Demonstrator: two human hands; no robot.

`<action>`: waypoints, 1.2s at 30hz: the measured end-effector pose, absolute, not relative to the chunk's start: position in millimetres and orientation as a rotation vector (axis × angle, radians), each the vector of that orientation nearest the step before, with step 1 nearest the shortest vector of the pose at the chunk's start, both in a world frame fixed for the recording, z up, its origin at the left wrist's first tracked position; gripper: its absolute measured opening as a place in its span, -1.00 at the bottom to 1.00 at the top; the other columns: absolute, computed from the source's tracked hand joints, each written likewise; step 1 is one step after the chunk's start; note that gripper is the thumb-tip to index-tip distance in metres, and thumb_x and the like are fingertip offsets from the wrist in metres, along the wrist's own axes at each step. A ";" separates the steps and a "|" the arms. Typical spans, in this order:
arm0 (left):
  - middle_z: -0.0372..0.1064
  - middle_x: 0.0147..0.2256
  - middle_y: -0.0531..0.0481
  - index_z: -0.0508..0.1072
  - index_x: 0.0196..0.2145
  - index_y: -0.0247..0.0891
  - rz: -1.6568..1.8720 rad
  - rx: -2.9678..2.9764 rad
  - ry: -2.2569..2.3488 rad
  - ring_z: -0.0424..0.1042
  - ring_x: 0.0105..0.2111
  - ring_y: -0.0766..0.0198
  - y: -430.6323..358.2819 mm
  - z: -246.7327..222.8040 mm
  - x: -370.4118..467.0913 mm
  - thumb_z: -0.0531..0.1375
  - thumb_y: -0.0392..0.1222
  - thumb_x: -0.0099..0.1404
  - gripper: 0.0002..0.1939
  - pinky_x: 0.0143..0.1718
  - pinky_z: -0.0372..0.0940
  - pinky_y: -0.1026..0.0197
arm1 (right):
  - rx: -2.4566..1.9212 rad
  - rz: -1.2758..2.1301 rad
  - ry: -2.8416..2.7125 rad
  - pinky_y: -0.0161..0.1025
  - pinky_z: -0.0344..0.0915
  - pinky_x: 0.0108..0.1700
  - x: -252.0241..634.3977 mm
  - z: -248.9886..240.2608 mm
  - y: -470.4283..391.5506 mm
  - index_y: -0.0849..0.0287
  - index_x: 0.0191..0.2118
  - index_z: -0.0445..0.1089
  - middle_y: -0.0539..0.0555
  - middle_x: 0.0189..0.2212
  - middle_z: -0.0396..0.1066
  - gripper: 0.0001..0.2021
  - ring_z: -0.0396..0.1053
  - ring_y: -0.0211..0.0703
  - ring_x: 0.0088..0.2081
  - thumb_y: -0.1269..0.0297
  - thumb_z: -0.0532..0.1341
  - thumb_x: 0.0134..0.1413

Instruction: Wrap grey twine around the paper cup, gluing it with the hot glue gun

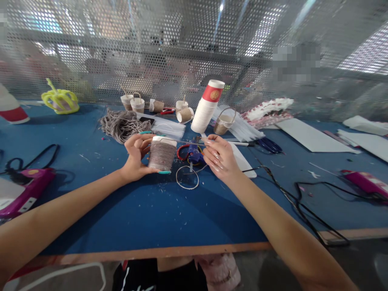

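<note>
My left hand [136, 155] holds a paper cup [163, 154] wrapped in grey-brown cord, its white rim showing at the top and its body tilted slightly. A strand of cord [186, 142] runs from the cup's upper part across to my right hand [218, 155], whose fingertips are pinched on it. Below the strand, a blue glue gun [195, 154] and red-handled scissors [182, 152] lie on the table. A loop of thin pale cord [187, 188] rests between my hands.
Behind are a leaning stack of white cups [204, 115], a grey yarn bundle [121, 124], small wrapped cups and a little basket [223, 124]. Magenta glue guns lie left [33, 192] and right [366, 182]. Black cables [298, 202] cross the right side, near white sheets [315, 135].
</note>
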State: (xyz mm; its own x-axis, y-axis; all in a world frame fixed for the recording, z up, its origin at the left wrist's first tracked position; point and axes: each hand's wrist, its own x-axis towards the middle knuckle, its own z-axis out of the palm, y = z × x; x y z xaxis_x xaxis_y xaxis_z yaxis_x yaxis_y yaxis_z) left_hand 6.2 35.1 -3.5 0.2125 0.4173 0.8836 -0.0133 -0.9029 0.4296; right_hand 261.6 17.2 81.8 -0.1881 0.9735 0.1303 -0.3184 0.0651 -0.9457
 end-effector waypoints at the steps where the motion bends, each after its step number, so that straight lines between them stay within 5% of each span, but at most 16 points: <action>1: 0.14 0.13 -0.11 -0.14 0.29 0.21 1.736 2.135 0.397 0.42 0.10 0.11 34.3 -2.6 6.7 0.42 0.13 0.10 0.01 0.03 0.48 0.01 | -0.792 1.419 -1.159 -0.36 -0.16 -0.75 261.7 82.0 16.8 0.07 -0.35 0.26 -0.28 -0.78 0.04 -0.76 -0.14 -0.47 -0.77 0.33 0.37 -0.07; 8: 0.12 0.06 -0.12 -0.36 0.36 0.22 1.701 2.191 0.576 0.41 0.03 0.10 33.1 0.8 3.5 0.38 0.29 0.07 0.18 -0.08 0.51 0.04 | -0.786 1.436 -1.198 -0.34 -0.17 -0.73 262.3 81.4 16.1 0.10 -0.20 0.31 -0.29 -0.76 0.04 -0.72 -0.16 -0.47 -0.76 0.37 0.31 -0.09; 18: 0.07 0.07 -0.20 0.18 0.26 -0.07 1.628 2.173 0.708 0.32 0.08 0.01 29.7 -0.9 0.9 0.41 0.26 0.04 -0.06 -0.07 0.51 0.05 | -0.772 1.473 -1.179 -0.35 -0.18 -0.73 261.2 87.5 12.1 0.10 -0.23 0.35 -0.29 -0.77 0.03 -0.74 -0.18 -0.47 -0.76 0.40 0.28 -0.13; 36: 0.19 -0.01 -0.10 0.18 0.27 0.01 1.688 2.584 0.952 0.30 0.01 0.06 27.0 12.8 4.4 0.45 -0.05 0.08 -0.13 0.04 0.44 -0.09 | -0.705 1.469 -1.200 -0.33 -0.21 -0.70 264.6 108.9 1.4 0.06 -0.28 0.37 -0.27 -0.76 0.02 -0.73 -0.21 -0.46 -0.73 0.33 0.34 -0.20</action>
State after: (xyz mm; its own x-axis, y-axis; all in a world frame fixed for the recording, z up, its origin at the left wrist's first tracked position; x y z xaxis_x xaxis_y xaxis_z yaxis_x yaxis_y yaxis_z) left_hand 4.4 27.0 12.8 0.2816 0.4246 0.8605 0.5169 -0.8226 0.2368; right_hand 264.6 1.4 108.9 -0.2630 0.9497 0.1700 -0.3560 0.0683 -0.9320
